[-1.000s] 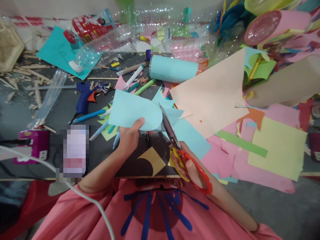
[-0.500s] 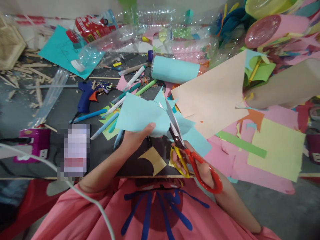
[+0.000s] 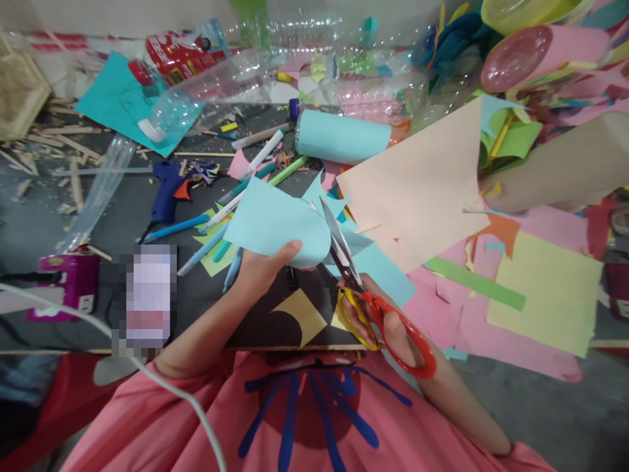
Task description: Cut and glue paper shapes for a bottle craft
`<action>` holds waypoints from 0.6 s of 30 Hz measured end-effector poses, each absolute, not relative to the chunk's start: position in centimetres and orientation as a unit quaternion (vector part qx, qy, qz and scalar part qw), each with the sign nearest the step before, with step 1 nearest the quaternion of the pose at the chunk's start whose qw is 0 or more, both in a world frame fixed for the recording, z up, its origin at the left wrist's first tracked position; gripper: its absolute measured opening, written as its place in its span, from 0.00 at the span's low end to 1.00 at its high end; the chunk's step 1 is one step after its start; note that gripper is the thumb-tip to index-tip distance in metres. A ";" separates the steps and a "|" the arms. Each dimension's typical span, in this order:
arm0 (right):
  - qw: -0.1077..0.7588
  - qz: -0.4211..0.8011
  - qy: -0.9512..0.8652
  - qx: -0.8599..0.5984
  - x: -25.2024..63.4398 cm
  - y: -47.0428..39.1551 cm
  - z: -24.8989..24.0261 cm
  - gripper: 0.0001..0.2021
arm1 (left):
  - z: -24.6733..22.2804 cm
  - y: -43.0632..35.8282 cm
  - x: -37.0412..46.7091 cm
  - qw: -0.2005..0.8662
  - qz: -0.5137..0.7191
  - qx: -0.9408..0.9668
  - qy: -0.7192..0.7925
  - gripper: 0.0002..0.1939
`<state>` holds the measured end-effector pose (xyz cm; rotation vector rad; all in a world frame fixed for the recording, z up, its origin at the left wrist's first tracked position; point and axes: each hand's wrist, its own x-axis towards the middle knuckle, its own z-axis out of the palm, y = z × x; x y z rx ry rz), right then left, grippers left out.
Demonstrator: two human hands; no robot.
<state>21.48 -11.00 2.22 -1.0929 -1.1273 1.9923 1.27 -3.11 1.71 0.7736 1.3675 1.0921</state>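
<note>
Soft light, glare on clear bottles, pixelated phone

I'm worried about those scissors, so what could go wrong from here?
The metal scissors with red and yellow handles have their blades near the left hand's grip, so a slip might nick the thumb. The blades are also beside the rounded end of the light blue paper sheet, so a wobbly snip could spoil its curve. The light blue paper-covered cylinder lies on its side, so a bump might make it roll.
</note>
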 end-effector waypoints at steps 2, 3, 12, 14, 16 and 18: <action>0.303 0.751 -0.416 -0.413 21.5 -11.0 2.2 0.40 | 1.8 -3.0 1.3 0.580 0.472 0.322 0.581 0.18; 0.303 0.752 -0.413 -0.414 21.6 -11.0 2.3 0.40 | 1.7 -3.0 1.2 0.575 0.478 0.320 0.582 0.18; 0.290 0.743 -0.414 -0.438 21.5 -10.6 3.7 0.37 | 1.5 -2.6 1.2 0.578 0.502 0.321 0.558 0.24; 0.285 0.745 -0.410 -0.442 21.6 -10.6 3.6 0.38 | 1.7 -2.6 1.3 0.590 0.494 0.319 0.553 0.24; 0.284 0.739 -0.415 -0.448 21.7 -10.6 3.4 0.39 | 1.8 -2.5 1.3 0.589 0.491 0.320 0.556 0.22; 0.280 0.730 -0.425 -0.457 21.8 -10.6 3.2 0.40 | 1.9 -2.5 1.2 0.568 0.493 0.327 0.573 0.20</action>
